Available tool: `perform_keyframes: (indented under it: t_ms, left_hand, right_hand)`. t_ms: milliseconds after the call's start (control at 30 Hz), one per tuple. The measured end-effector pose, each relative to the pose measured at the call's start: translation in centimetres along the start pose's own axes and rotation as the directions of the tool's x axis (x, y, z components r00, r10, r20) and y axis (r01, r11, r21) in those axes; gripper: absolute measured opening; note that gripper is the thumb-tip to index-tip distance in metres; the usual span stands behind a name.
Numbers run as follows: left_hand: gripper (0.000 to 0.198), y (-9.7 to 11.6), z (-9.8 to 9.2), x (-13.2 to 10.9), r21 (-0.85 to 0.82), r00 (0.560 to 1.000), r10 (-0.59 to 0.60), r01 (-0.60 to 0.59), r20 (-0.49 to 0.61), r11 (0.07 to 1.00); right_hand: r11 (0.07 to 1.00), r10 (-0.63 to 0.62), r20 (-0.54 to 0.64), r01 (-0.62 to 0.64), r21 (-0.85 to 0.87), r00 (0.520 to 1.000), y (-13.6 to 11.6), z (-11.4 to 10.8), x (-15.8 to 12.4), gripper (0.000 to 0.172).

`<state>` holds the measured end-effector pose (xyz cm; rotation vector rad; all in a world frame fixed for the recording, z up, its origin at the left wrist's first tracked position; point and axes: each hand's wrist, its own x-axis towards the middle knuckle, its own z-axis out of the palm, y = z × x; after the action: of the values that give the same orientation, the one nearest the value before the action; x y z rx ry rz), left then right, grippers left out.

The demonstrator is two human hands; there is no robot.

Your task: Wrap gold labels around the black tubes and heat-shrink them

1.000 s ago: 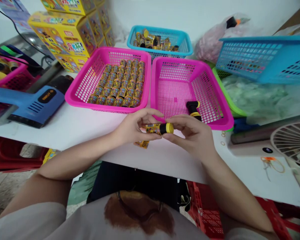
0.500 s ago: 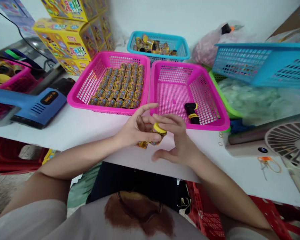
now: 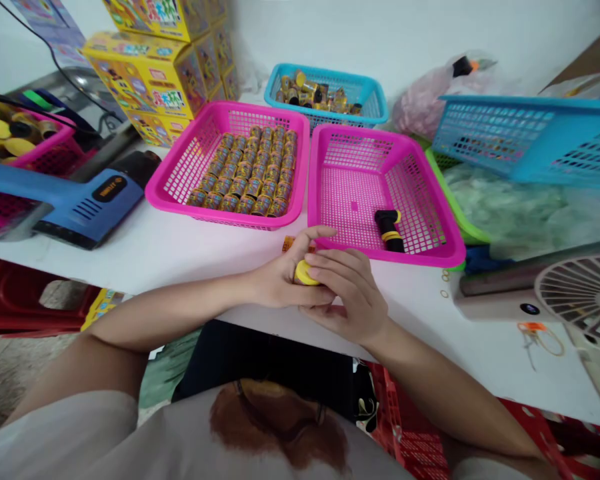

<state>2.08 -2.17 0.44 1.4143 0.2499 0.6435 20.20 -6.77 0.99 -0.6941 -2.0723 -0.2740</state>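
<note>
Both of my hands meet over the front part of the white table (image 3: pixel 180 257). My left hand (image 3: pixel 280 280) is wrapped round a small container with a yellow cap (image 3: pixel 307 272), the cap facing up. From the right, my right hand (image 3: pixel 347 290) has its fingers closed on the same container, fingertips at the cap's edge. The container's body is hidden between the hands. Just behind my left hand lies a small orange printed piece (image 3: pixel 289 243), partly covered by the fingers.
A pink basket (image 3: pixel 153 193) holds rows of small printed containers. The pink basket beside it (image 3: pixel 453 257) holds black pieces with yellow rings. Blue baskets (image 3: pixel 380 110) stand behind. A blue heat gun (image 3: pixel 87 207) lies left, near yellow boxes (image 3: pixel 150 77); a fan (image 3: pixel 580 287) is right.
My right hand has closed in on the capped container. The container has moved slightly down and left, its cap now facing up. The orange piece shows behind my left hand. The view has shifted slightly.
</note>
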Motion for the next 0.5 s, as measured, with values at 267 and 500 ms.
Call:
perform_keyframes:
  t_ms: [267,500]
  left_hand:
    - [0.081,-0.9,1.3,-0.1,0.271,0.926,0.204,-0.118,-0.317,0.955]
    - [0.078,-0.4,1.0,0.1,0.218,0.956,0.230,-0.189,-0.183,0.957]
  right_hand:
    - [0.942,-0.171,0.076,0.185,-0.280,0.982,0.3,-0.2,0.0,0.017]
    - [0.930,-0.235,0.022,0.232,-0.285,0.972,0.2,-0.6,0.1,0.014]
